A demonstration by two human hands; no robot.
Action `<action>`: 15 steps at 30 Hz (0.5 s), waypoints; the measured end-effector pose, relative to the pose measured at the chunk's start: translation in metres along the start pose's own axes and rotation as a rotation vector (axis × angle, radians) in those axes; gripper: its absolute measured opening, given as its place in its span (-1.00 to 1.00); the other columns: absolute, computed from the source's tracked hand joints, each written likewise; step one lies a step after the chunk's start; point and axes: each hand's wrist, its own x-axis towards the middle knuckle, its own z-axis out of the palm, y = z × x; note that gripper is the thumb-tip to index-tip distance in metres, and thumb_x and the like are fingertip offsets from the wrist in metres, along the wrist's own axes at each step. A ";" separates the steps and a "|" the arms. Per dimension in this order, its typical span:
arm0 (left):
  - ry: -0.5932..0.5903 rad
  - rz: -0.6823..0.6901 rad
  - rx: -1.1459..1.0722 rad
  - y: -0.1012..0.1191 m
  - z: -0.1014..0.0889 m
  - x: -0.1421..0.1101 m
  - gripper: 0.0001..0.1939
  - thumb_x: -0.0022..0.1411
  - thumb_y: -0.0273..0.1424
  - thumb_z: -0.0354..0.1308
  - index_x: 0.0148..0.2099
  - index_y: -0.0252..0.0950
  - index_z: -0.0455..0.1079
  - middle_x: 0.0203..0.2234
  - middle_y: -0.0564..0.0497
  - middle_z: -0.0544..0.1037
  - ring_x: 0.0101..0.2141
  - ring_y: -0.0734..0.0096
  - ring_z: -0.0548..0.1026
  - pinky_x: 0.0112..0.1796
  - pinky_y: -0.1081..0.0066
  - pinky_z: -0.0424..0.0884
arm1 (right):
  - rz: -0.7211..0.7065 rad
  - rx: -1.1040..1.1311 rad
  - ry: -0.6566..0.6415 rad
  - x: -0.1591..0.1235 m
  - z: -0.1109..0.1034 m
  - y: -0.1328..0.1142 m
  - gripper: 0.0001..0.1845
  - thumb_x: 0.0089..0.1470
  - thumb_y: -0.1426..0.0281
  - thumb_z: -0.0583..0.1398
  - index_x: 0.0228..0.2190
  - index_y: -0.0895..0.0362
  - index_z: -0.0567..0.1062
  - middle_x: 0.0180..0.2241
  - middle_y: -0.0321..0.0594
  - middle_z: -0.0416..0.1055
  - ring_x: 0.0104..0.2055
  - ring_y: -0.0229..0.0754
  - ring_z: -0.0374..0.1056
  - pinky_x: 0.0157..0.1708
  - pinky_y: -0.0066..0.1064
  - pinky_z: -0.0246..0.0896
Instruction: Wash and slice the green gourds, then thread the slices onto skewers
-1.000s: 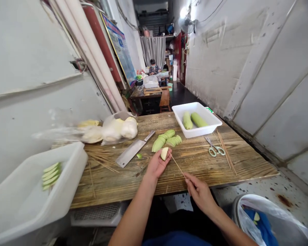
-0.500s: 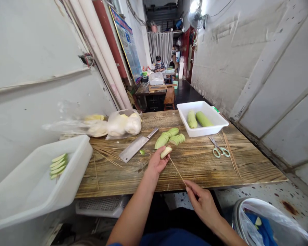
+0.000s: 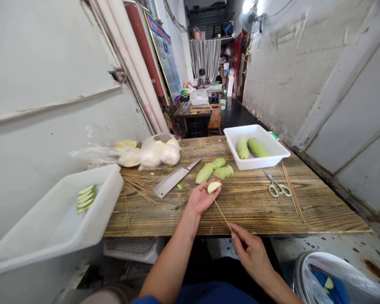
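My left hand (image 3: 202, 197), palm up, holds a pale green-skinned zucchini slice (image 3: 214, 187) on its fingers. My right hand (image 3: 248, 247) pinches the lower end of a thin bamboo skewer (image 3: 222, 213). The skewer's upper end meets the slice's lower edge; how deep it goes in I cannot tell. Just beyond my left hand lie cut zucchini slices (image 3: 210, 169) in a fanned row, with a shorter group (image 3: 224, 172) beside it. A cleaver (image 3: 174, 179) rests to their left, near a small green scrap (image 3: 180, 186).
A white tub (image 3: 110, 198) at left contains skewered slices (image 3: 86, 198). Two whole zucchini (image 3: 257, 147) lie in a white tray (image 3: 240, 164). Scissors (image 3: 276, 185) and skewers (image 3: 293, 192) are at right, more skewers (image 3: 139, 181) at left. A lined bin (image 3: 304, 270) stands below right. Someone sits far back.
My left hand has opened flatter, and the slice now shows its cut face. The skewer still links slice and right hand. The whole view has shifted slightly, so things appear farther right.
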 end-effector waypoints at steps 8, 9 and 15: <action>-0.184 -0.016 -0.068 0.001 -0.003 -0.004 -0.76 0.22 -0.56 -0.05 -0.11 -0.42 0.38 -0.20 -0.22 0.50 -0.16 0.25 0.50 -0.19 0.33 0.46 | -0.005 0.037 0.083 -0.004 0.000 0.013 -0.63 0.07 0.22 0.13 -0.14 0.11 0.52 -0.44 -0.22 0.55 -0.56 -0.27 0.42 -0.54 -0.59 0.36; -0.184 0.012 -0.081 0.002 -0.005 -0.004 -0.75 0.22 -0.57 -0.06 -0.09 -0.43 0.38 -0.19 -0.23 0.50 -0.14 0.25 0.49 -0.17 0.34 0.45 | 0.001 0.037 0.087 -0.004 0.001 0.015 -0.63 0.06 0.21 0.14 -0.14 0.12 0.52 -0.43 -0.22 0.55 -0.58 -0.30 0.41 -0.55 -0.61 0.36; -0.163 0.070 -0.206 0.005 -0.020 -0.004 -0.71 0.20 -0.58 -0.02 -0.03 -0.59 0.33 -0.16 -0.28 0.48 -0.05 0.20 0.43 -0.09 0.36 0.41 | -0.031 0.001 0.109 0.000 0.003 0.023 -0.58 0.02 0.14 0.15 -0.16 0.14 0.52 -0.39 -0.20 0.56 -0.56 -0.30 0.44 -0.54 -0.65 0.36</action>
